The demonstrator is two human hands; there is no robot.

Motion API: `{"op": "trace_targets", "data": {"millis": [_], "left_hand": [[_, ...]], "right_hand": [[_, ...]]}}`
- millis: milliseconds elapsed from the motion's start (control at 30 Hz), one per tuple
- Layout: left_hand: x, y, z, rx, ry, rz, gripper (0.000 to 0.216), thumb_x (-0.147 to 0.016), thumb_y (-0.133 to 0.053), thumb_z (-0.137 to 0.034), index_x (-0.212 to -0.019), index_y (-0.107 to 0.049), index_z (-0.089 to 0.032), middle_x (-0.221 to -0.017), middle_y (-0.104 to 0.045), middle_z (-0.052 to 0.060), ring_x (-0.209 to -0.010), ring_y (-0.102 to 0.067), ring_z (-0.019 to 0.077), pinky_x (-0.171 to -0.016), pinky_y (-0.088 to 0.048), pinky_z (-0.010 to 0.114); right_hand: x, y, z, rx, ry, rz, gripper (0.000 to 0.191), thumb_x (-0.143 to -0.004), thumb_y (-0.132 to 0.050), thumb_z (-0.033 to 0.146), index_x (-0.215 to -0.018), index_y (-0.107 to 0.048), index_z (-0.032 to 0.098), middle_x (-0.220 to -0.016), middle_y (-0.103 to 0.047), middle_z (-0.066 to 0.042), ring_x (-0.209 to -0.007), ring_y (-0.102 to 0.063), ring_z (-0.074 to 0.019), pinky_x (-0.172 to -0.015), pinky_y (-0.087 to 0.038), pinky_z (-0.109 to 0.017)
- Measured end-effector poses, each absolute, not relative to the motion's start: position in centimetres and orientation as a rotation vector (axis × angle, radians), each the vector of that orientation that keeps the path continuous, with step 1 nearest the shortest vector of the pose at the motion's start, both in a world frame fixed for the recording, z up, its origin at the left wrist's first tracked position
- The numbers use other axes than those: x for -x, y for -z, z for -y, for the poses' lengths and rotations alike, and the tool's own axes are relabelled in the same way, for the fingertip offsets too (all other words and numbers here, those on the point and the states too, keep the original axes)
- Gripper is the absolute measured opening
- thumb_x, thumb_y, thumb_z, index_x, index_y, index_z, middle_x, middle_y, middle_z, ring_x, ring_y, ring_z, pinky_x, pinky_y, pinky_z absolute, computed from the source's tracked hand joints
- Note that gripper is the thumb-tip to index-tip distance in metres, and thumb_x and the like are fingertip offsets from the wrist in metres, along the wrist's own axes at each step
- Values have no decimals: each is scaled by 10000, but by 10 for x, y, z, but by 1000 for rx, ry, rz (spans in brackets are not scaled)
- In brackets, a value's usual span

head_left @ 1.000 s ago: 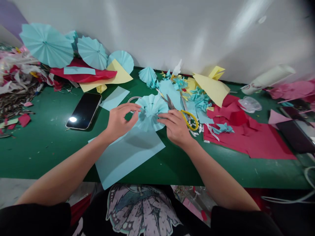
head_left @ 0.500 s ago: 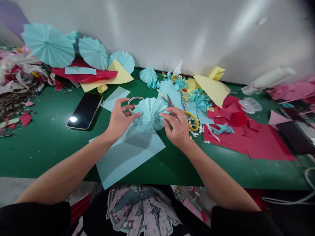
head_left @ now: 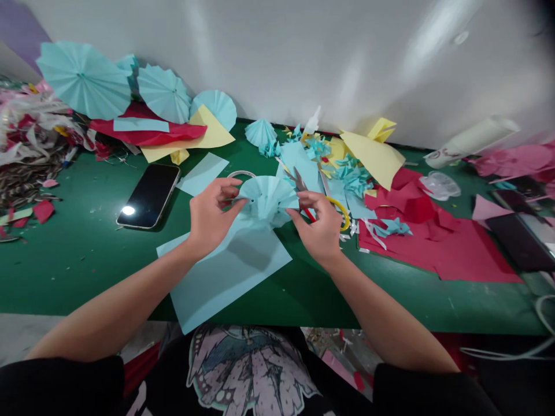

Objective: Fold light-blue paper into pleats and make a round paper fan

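Between my hands is a light blue pleated paper rosette (head_left: 267,199), its folds fanning out around the middle. My left hand (head_left: 213,215) pinches its left edge between thumb and fingers. On the opposite edge, my right hand (head_left: 318,224) grips the paper with thumb and fingertips. The rosette is held above a flat light blue sheet (head_left: 234,277) on the table, and its shadow falls there. Just behind my right hand lie scissors (head_left: 346,215) with a yellow and red handle, partly covered by that hand.
A phone (head_left: 148,196) lies left on the green table (head_left: 87,271). Finished blue rosettes (head_left: 87,81) lean against the wall. Blue paper scraps (head_left: 351,173), a glue bottle (head_left: 313,121) and red paper sheets (head_left: 468,248) spread to the right. A black device (head_left: 515,240) sits far right.
Both hands have shifted their hold on the rosette. My right fingers have curled in more at its right edge, and the rosette has tilted and spread slightly.
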State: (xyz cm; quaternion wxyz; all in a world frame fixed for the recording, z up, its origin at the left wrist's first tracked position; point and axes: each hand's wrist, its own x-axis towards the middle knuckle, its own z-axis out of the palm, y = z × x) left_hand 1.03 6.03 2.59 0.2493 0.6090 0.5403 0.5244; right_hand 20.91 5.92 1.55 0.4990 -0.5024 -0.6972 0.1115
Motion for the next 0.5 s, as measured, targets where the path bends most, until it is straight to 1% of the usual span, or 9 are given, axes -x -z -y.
{"op": "trace_targets", "data": {"millis": [100, 233, 333, 433, 500], "left_hand": [[-12, -26, -59, -1744, -1476, -1474, 138, -726, -649, -186, -861, -619, -190, -785, -641, 3, -752, -613, 125, -718, -541, 270], [-11, -27, -58, -1888, -1514, -1486, 24, -756, -612, -181, -771, -621, -196, -758, -630, -3, -739, -596, 121, -677, -534, 257], [-10, -26, -58, -1957, -1565, -1383, 67, -748, -590, -139, -743, -604, -205, -799, -626, 8, -789, -613, 141, -681, -538, 272], [-9, -24, -59, -2014, -1629, -1254, 142, -715, -554, -71, -707, -565, -212, -827, -603, 9, -823, -621, 154, -709, -543, 298], [-9, -22, -60, -2066, -1649, -1222, 186, -689, -516, -32, -697, -544, -215, -824, -587, 4, -829, -615, 152, -735, -539, 314]], "right_hand": [[-208, -15, -58, 1209, -322, 1664, 242, -723, -668, 252, -942, -568, 222, -759, -628, 2, -697, -615, -145, -648, -525, -295], [-208, -17, -57, 1213, -285, 1663, 183, -742, -643, 255, -892, -544, 223, -740, -607, 10, -666, -594, -130, -609, -511, -272], [-207, -21, -56, 1161, -201, 1699, 135, -732, -626, 187, -790, -511, 223, -729, -595, 10, -652, -575, -124, -591, -492, -263], [-206, -25, -55, 1010, -122, 1785, 171, -714, -561, 82, -694, -467, 224, -708, -581, 2, -693, -582, -141, -626, -487, -289], [-205, -26, -55, 931, -75, 1832, 190, -710, -520, 55, -668, -453, 228, -691, -562, 0, -698, -573, -150, -628, -479, -302]]}}
